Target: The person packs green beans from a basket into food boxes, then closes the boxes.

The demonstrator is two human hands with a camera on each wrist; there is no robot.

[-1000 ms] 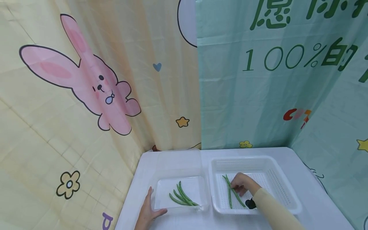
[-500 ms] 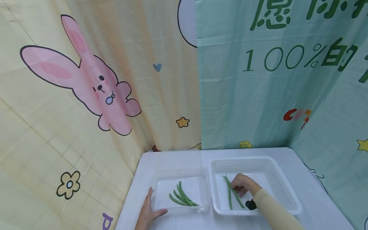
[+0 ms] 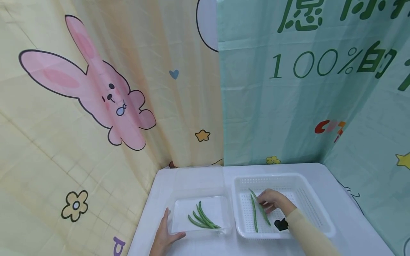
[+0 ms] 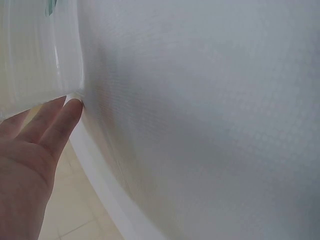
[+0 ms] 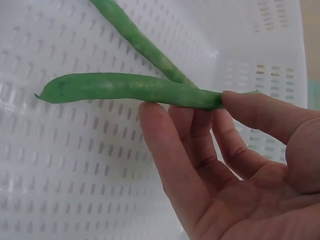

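My right hand [image 3: 276,201] pinches a green bean [image 3: 264,214] between thumb and fingers, over the white perforated basket [image 3: 312,202]. In the right wrist view this green bean [image 5: 115,87] lies across the fingertips, its tip pointing left. A second green bean [image 3: 254,217] lies in the basket, just left of the held one. To the left stands a clear plastic container [image 3: 182,208] with several green beans [image 3: 205,217] inside. My left hand [image 3: 166,233] rests against its front left corner, thumb and fingers spread; the left wrist view shows straight fingers [image 4: 60,122] at the container's lower edge.
The container's transparent lid [image 3: 198,177] stands folded back behind it. Both containers sit side by side on a white-covered table [image 3: 198,247]. A black heart-shaped item [image 3: 281,224] shows by my right wrist. Printed curtains [image 3: 179,106] hang behind the table.
My right hand has raised the pinched green bean away from the other one, whose top has shifted slightly. The left hand and container have stayed put.
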